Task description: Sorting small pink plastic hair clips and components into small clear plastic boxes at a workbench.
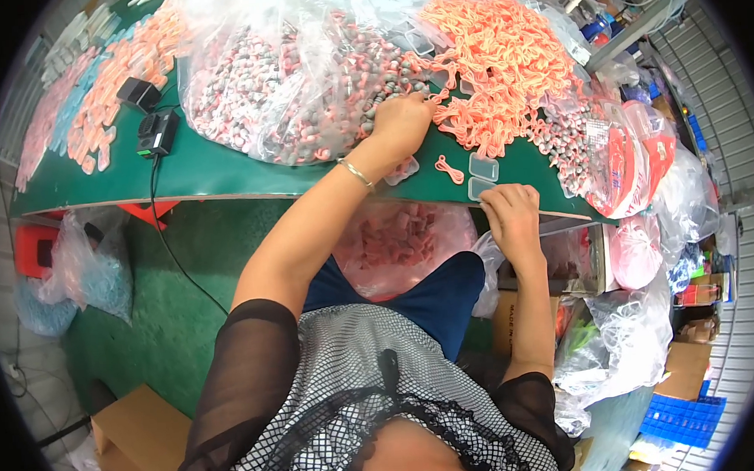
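Note:
My left hand, a bangle on its wrist, reaches to the right edge of a big clear bag of small grey-and-pink pieces, beside a heap of orange looped cords. Its fingers are curled; what they pinch, if anything, is hidden. At the table's front edge my right hand grips the near half of a small clear plastic case, which lies open. One loose bundled cord rests left of the case. Another small clear case lies below my left wrist, partly covered.
Rows of orange, blue and pink flat pieces cover the green table's left end, near a black device with a cable. Red-and-clear bags stand at the right. An open pink bag sits below the table edge.

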Demonstrator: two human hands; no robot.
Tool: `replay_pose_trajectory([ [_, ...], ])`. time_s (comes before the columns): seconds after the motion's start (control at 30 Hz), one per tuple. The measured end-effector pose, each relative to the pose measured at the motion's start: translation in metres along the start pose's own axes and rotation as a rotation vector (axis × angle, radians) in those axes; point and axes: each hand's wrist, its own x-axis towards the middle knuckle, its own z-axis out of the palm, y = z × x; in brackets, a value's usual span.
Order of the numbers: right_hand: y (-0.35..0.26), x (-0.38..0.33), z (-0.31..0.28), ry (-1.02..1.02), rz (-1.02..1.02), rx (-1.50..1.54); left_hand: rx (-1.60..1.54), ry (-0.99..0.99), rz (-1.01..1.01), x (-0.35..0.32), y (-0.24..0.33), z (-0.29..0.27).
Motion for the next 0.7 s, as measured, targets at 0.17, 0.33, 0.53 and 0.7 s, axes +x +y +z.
replay_pose_trajectory([
  [0.17,0.016,0.001,0.002,-0.145,0.038,0.006,-0.093,-0.058,0.019,-0.004,-0.001,0.001],
  [0.33,0.037,0.007,0.008,-0.1,0.094,0.045,-0.079,-0.098,-0.124,-0.007,-0.002,-0.004],
  [0.53,0.142,0.014,0.024,0.094,0.513,-0.224,0.018,-0.199,-0.156,-0.004,0.013,-0.008],
  [0.7,0.181,0.019,0.044,-0.028,0.55,-0.537,-0.11,-0.119,-0.127,-0.011,0.015,-0.01],
])
